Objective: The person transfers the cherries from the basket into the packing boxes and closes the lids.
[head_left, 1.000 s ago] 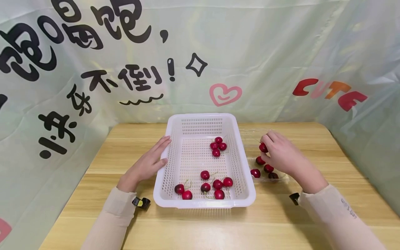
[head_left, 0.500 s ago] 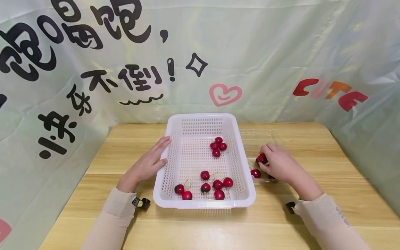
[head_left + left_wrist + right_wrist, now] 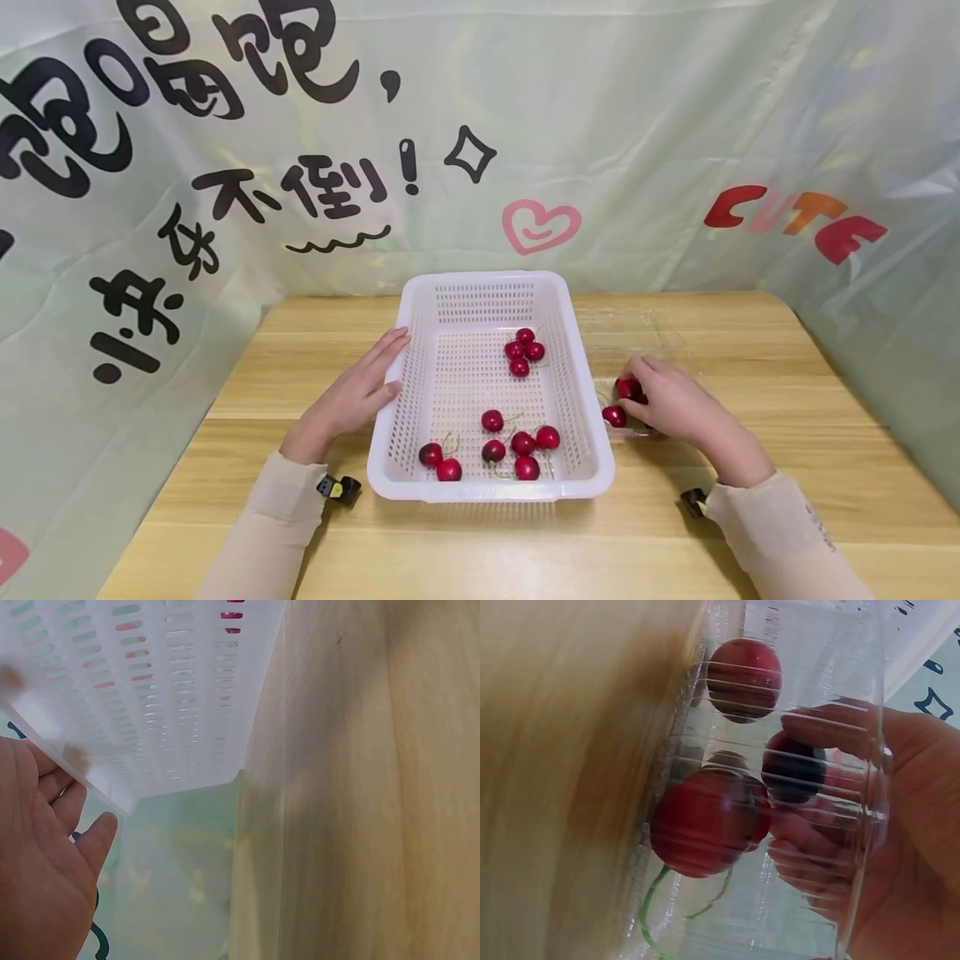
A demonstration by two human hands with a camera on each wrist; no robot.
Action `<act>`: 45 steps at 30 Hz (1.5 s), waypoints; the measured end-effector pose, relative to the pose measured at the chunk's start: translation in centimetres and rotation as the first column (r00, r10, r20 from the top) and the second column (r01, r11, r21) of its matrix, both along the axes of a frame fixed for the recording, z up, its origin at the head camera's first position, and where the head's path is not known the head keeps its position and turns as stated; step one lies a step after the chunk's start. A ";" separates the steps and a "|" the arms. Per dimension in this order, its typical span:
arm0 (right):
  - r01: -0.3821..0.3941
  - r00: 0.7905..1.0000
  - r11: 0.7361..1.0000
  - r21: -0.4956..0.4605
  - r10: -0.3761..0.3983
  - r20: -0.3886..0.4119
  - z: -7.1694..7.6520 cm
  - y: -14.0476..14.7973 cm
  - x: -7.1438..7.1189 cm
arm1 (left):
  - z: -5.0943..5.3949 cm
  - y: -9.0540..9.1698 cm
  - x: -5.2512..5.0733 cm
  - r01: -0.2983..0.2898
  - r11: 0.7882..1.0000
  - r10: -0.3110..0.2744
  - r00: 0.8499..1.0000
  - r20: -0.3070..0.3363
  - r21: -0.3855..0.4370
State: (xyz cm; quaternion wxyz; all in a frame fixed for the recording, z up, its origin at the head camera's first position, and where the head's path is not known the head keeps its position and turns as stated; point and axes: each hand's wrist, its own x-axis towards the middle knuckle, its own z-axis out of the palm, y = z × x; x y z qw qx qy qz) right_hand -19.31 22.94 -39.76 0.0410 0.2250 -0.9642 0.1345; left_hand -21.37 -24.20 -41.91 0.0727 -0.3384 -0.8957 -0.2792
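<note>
My left hand (image 3: 348,396) rests its straight fingers on the left rim of a white perforated plastic basket (image 3: 491,490). The left wrist view shows its fingertips at the rim, thumb apart. My right hand (image 3: 675,400) reaches into a clear plastic box (image 3: 862,847) beside the basket. Between its thumb and fingers it pinches a dark red cherry (image 3: 793,771), seen through the box wall. Other cherries lie close by in the box, one nearer the camera (image 3: 701,823) with a green stem and one above (image 3: 744,679). The hand hides part of the box in the head view.
Inside the basket, one cluster of cherries (image 3: 519,367) lies toward the back right, and several more (image 3: 523,443) lie near the front. The box's clear lid (image 3: 626,327) lies behind it. A printed cloth (image 3: 637,125) hangs behind the wooden table (image 3: 465,558).
My right hand has come down from above the clear box with a cherry and is now low among the cherries in it. The left hand and the basket have stayed in place.
</note>
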 end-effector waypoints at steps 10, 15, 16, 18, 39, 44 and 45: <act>-0.046 0.999 0.999 0.007 0.046 -0.004 0.1 -0.1 0.3 | 0.1 -0.1 0.1 -0.005 1.000 0.005 1.000 0.007 -0.007; -0.057 0.998 0.998 0.006 0.057 -0.006 -0.2 -0.1 0.3 | 0.1 -0.1 0.2 -0.009 1.000 0.009 1.000 0.010 -0.009; -0.059 0.998 0.998 0.004 0.059 -0.009 -0.3 -0.1 0.3 | 0.2 -0.1 0.2 -0.009 1.000 0.009 1.000 0.009 -0.010; -0.060 0.998 0.998 0.000 0.060 -0.015 -0.4 -0.1 0.3 | 0.2 -0.1 0.2 -0.010 1.000 0.010 1.000 0.010 -0.010; -0.048 0.999 0.999 0.000 0.048 -0.020 0.3 0.1 0.5 | -0.1 0.1 0.1 0.002 1.000 -0.003 1.000 -0.019 -0.014; -0.081 0.994 0.997 0.005 0.081 -0.074 1.6 -0.3 0.2 | 0.0 0.0 0.1 0.006 1.000 -0.006 1.000 -0.024 -0.003; -0.089 0.992 0.996 0.006 0.089 -0.086 2.0 -0.4 0.1 | 0.0 0.0 0.1 0.006 1.000 -0.006 1.000 -0.021 0.001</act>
